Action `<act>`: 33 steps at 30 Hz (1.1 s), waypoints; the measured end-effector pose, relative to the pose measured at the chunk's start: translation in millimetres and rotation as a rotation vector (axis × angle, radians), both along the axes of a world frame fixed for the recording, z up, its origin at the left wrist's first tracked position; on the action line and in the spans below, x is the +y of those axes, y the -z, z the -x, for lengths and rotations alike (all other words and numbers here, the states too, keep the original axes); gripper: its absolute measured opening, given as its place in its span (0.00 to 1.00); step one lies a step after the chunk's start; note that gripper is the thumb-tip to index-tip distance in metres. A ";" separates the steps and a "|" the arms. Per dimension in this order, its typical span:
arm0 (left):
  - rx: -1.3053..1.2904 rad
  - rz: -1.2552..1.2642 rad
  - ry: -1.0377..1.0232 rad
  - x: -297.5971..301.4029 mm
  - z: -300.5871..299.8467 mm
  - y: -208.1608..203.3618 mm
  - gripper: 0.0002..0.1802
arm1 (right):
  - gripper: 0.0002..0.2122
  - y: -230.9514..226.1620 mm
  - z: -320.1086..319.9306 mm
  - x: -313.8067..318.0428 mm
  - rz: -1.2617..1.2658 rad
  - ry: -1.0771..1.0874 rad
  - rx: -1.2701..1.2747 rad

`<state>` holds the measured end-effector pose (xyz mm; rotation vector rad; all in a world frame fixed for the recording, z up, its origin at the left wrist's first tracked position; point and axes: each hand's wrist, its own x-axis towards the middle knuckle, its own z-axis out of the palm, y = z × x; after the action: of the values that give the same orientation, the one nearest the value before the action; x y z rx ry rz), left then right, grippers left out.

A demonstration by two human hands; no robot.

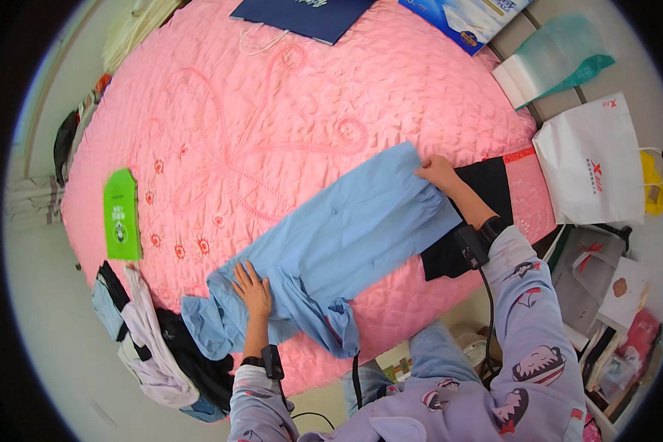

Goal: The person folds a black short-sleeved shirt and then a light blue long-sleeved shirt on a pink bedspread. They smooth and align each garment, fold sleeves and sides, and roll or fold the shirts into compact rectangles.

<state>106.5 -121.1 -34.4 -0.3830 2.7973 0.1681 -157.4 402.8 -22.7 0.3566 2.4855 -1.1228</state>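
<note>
A light blue shirt (331, 228) lies spread slantwise across the pink quilted bedspread (177, 96). My left hand (253, 289) rests flat on the upper part of the shirt with its fingers spread, near a bunched sleeve. At the far right end, my right hand (440, 175) has its fingers closed on the edge of the shirt. The other sleeve is crumpled toward me, by the bed's near edge. Beneath my right forearm lies a folded black cloth (486, 193), partly covered by the shirt's hem.
Several garments (158, 346) hang over the bed's left near edge. A green package (121, 214) lies at left. Along the far side are a navy paper bag (302, 16) and a blue-and-white package (460, 18). A white bag (589, 162) stands at right, above a cluttered shelf (619, 368).
</note>
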 end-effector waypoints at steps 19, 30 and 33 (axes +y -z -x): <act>-0.037 0.027 0.000 -3.7 -4.9 21.9 0.43 | 0.17 -30.6 44.1 -23.5 0.669 0.217 -0.364; -0.047 0.046 0.001 -3.8 -5.8 24.2 0.43 | 0.23 -18.8 44.5 -24.5 0.837 0.201 -0.134; -0.032 0.058 0.017 -5.1 -7.2 26.1 0.43 | 0.23 -18.4 46.8 -27.3 0.887 0.169 -0.086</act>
<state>113.6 -126.2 -60.5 -0.3718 2.7778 0.0760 -204.2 375.6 -4.3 0.3303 1.6666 -2.0602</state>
